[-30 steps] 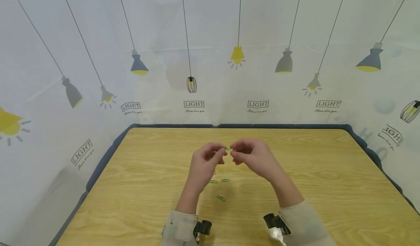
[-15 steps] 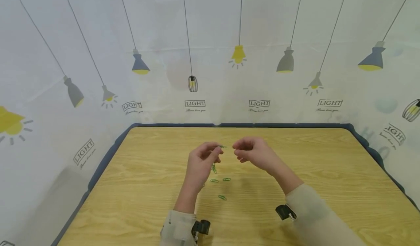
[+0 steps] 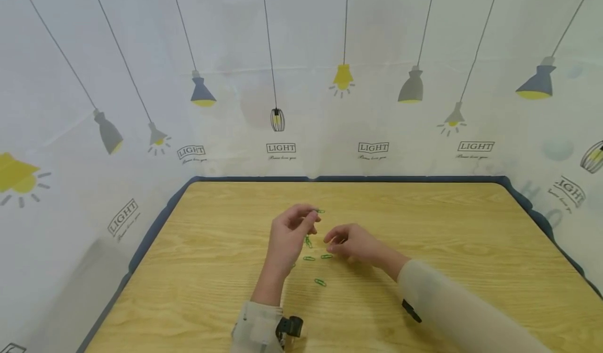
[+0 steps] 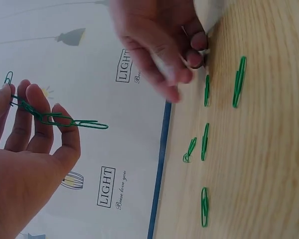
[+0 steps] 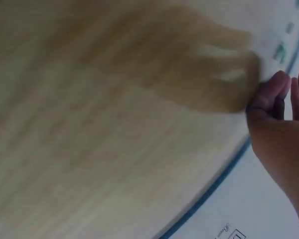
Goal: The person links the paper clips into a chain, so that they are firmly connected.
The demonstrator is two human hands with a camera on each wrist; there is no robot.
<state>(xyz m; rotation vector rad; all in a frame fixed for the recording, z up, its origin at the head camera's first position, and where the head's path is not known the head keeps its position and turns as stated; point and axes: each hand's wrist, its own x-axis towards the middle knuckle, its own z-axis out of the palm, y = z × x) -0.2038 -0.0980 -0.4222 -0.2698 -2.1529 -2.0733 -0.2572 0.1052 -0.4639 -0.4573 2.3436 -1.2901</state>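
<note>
My left hand is raised over the table, pinching a chain of linked green paper clips between thumb and forefinger. One clip end sticks out beyond the fingertips, and in the left wrist view the rest of the chain hangs across the other fingers. Lower and to the right, my right hand hovers with loosely bent fingers and nothing visible between them. Its fingertips are close above a loose green paper clip. Another loose clip lies nearer to me, and one more lies left of the right hand.
Several loose green clips lie spread over the wood-grain table, partly behind the left hand. A dark blue edge borders the tabletop. Beyond it stands a pale wall covering printed with lamps.
My right hand has drawn away from the left hand's fingertips and come down toward the loose clips. The left hand has shifted slightly left, still pinching the chain.
</note>
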